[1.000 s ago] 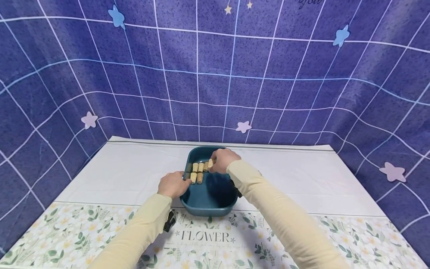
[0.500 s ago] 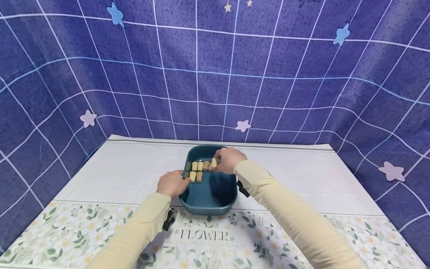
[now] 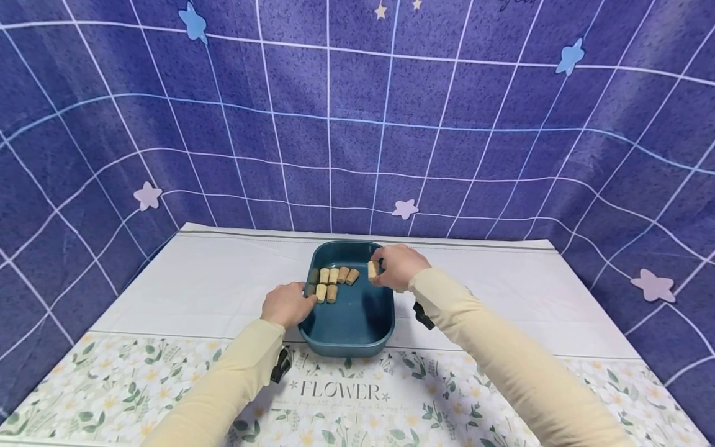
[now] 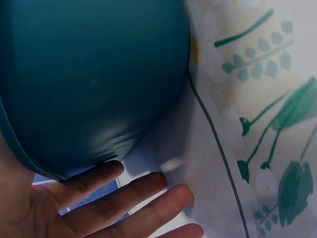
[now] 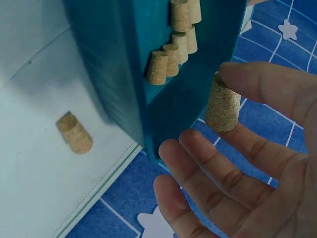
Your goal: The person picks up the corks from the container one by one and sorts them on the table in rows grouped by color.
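A teal rectangular bin (image 3: 346, 332) stands on the table, with several tapered corks (image 3: 333, 275) lying in rows at its far left. My left hand (image 3: 287, 305) holds the bin's left rim; the thumb is over the inside. In the left wrist view, its fingers (image 4: 143, 203) lie along the outer wall (image 4: 99, 89), the thumb hidden. Between thumb and index finger, my right hand (image 3: 401, 267) pinches a single cork (image 5: 223, 104) above the bin's right side. The other fingers of that hand (image 5: 213, 183) are spread and hold nothing.
Outside the bin, a loose cork (image 5: 76, 134) lies on the white cloth in the right wrist view; the right arm hides that spot from the head view. A floral cloth strip (image 3: 341, 422) covers the front. A purple gridded curtain (image 3: 357, 124) hangs behind.
My right hand has moved right, away from the cork row, carrying the pinched cork. A cork it partly hid now shows at the row's right end. The left hand stays on the rim.
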`<state>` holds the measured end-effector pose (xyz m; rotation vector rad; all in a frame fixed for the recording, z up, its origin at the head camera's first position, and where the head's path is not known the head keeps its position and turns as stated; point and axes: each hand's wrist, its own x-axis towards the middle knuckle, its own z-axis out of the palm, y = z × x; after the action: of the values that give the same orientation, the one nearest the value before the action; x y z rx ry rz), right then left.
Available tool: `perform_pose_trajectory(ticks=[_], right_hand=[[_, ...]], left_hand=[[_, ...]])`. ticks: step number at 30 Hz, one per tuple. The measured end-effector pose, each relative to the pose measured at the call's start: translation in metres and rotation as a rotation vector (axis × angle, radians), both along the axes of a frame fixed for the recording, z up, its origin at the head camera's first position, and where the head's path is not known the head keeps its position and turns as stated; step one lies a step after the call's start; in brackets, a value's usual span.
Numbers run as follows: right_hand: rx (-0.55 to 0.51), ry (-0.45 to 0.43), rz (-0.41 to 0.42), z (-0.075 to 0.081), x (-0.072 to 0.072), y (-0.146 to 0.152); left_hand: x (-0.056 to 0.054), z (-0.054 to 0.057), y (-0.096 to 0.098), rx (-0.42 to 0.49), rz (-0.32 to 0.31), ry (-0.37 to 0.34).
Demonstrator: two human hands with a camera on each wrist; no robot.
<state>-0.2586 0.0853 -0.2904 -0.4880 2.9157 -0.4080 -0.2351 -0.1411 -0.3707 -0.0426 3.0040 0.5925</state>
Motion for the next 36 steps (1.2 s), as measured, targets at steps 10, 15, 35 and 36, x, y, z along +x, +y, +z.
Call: perform_pose_trajectory(ticks=[10,15,35,36], right_hand=[[0.011,0.019,-0.011,-0.005,-0.003,0.018],[-0.017,0.027,-0.021,-0.011,-0.004,0.029],[-0.037,0.037,-0.006,-0.050,-0.008,0.054],[-0.039,0.035,-0.006,-0.052,-0.008,0.054]], left_hand=[[0.001,0.000,0.000,-0.008,0.017,0.000],[0.000,0.001,0.001,-0.006,0.017,-0.004],[0.004,0.001,0.001,0.000,0.010,0.012],[0.004,0.001,0.001,-0.001,0.010,0.014]])
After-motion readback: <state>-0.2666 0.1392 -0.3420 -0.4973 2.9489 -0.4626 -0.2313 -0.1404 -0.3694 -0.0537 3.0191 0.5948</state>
